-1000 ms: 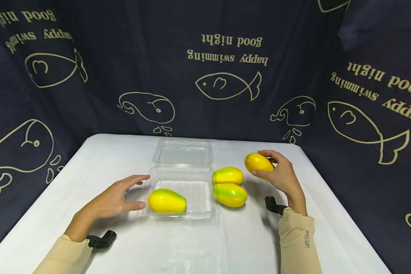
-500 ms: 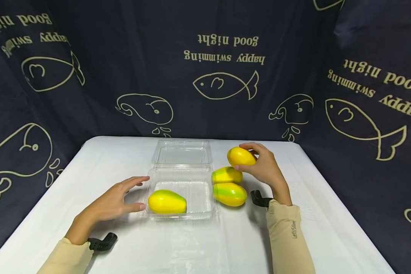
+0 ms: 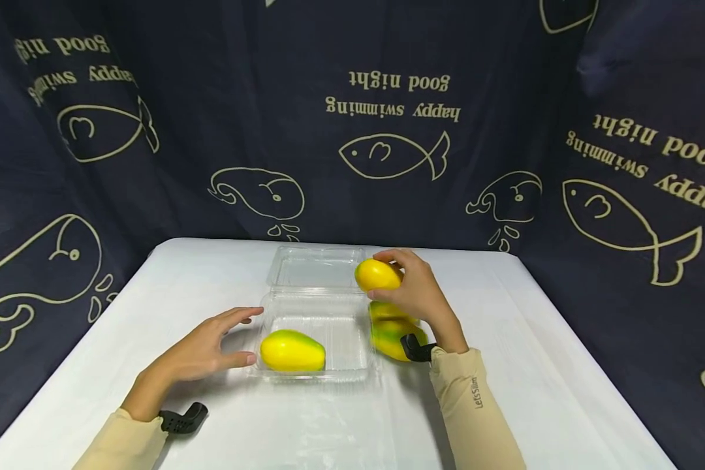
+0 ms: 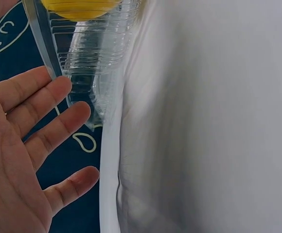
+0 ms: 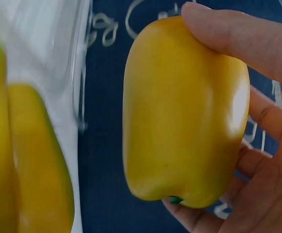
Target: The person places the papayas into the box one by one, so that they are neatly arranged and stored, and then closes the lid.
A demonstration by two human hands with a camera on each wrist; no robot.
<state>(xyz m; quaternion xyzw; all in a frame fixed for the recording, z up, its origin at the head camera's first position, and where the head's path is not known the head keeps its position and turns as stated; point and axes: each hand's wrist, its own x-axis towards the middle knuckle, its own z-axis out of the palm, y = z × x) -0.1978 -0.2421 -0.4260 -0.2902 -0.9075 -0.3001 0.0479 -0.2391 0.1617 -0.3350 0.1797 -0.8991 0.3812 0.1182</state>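
A clear plastic clamshell box lies with its lid folded back. One yellow-green papaya sits in the left front of its tray. My left hand is at the box's left side, fingers spread and relaxed; in the left wrist view its fingertips are right at the clear rim. My right hand grips a yellow papaya between thumb and fingers, raised over the box's right rear edge. In the right wrist view, this papaya shows a small green stem end.
Two more papayas lie beside the box on its right, partly hidden by my right hand and wrist; the nearer papaya shows best. White cloth covers the table. A dark printed curtain hangs behind it.
My right hand has carried its papaya leftward, from the table's right side, past the two lying papayas to the box's right rear edge. The left hand has stayed in place.
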